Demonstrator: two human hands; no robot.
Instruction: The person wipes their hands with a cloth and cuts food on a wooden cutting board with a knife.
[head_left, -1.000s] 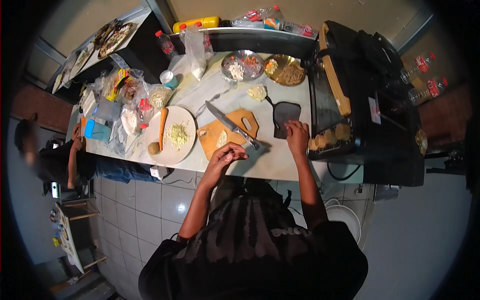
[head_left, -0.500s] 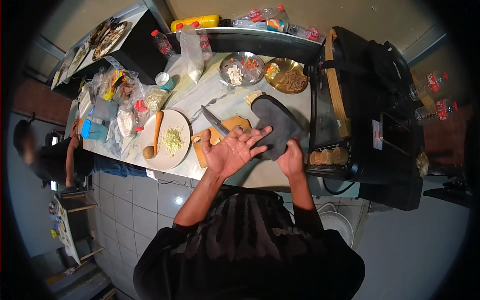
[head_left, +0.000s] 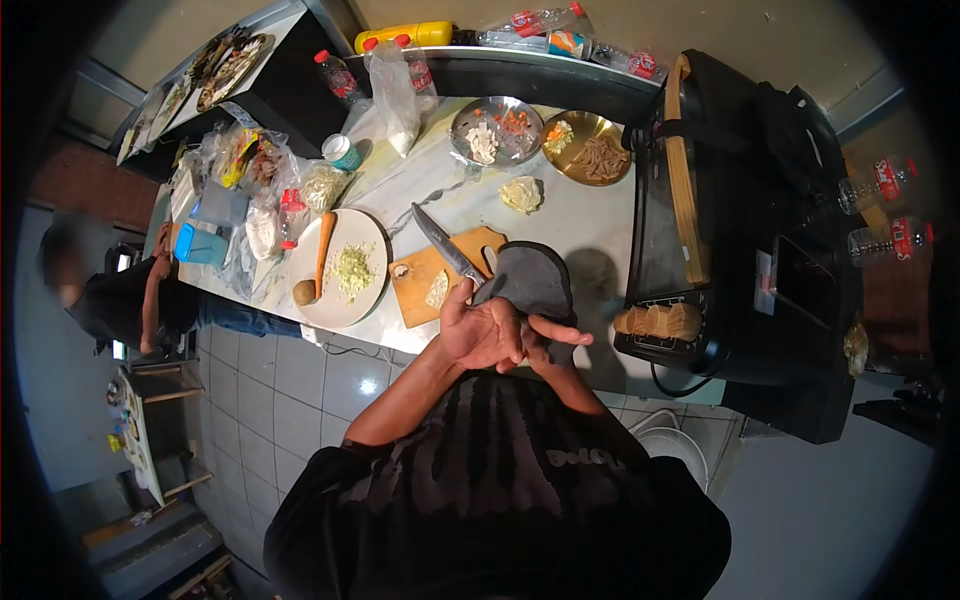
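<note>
My left hand [head_left: 485, 335] is palm up in front of the body, fingers apart and partly curled, with nothing seen in it. Behind it, my right hand [head_left: 538, 352] is mostly hidden and holds a dark grey cloth [head_left: 532, 280] with black edging and a rounded end, perhaps a mitt. The cloth covers part of a wooden cutting board [head_left: 415, 290]. A kitchen knife [head_left: 437, 238] lies across that board, its handle end close to the cloth. Pale vegetable pieces [head_left: 437, 289] lie there too.
Left of the board, a white plate [head_left: 372, 305] holds chopped greens and a wooden pestle [head_left: 325, 250]. Two metal plates, one silver [head_left: 497, 105] and one gold-toned [head_left: 618, 130], hold cut food. A cabbage piece [head_left: 520, 194] sits nearby. A black oven [head_left: 740, 220] stands right; another person [head_left: 120, 290] is left.
My right hand has drawn the cloth down and left, behind my left hand. More of the cutting board and the whole cabbage piece now show. My left hand has turned and its fingers curled.
</note>
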